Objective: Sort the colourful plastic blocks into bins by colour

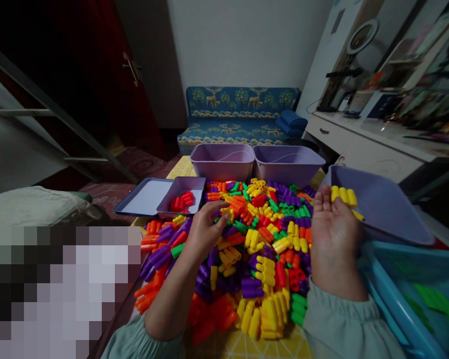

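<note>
Over the pile of plastic building blocks (264,217), my left hand (205,229) hovers with fingers curved and thumb apart. Small yellow blocks (229,214) lie just beyond its fingertips; I see nothing gripped. My right hand (333,232) is raised at the pile's right side, palm turned towards me and fingers bent. A yellow block of joined tubes (344,196) is at its thumb and index side, in front of the right purple bin (381,199). Part of another yellow piece (358,215) shows behind the thumb base. The exact grip is partly hidden.
Two purple bins (222,162) (289,163) stand behind the pile. At left, a small box (162,212) holds red blocks beside its lid (145,197). A blue tub (381,279) with green pieces sits at near right. A patterned sofa (239,124) stands farther back.
</note>
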The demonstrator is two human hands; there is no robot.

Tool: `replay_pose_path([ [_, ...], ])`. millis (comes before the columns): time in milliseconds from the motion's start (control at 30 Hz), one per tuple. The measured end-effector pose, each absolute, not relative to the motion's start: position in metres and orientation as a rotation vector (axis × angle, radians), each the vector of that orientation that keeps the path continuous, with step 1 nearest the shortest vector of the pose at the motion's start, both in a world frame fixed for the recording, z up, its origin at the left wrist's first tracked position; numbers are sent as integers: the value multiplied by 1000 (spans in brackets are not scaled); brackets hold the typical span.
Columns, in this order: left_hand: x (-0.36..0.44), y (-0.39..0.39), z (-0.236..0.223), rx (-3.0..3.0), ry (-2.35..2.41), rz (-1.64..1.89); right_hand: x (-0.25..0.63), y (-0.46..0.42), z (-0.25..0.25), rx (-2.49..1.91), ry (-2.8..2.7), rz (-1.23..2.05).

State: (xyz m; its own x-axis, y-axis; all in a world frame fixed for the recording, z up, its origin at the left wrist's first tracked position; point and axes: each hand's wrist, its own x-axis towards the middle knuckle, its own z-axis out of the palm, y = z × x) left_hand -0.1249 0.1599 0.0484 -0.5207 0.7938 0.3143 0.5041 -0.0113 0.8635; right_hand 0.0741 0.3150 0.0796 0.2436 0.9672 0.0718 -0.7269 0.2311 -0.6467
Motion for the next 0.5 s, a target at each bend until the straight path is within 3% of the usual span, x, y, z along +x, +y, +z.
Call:
replay_pose_path([
  [300,-115,157,54,1395,1893,1444,74,301,94,-664,-603,1345],
  [500,-96,157,53,1872,1758,1067,63,307,69,-924,-1391,1321],
])
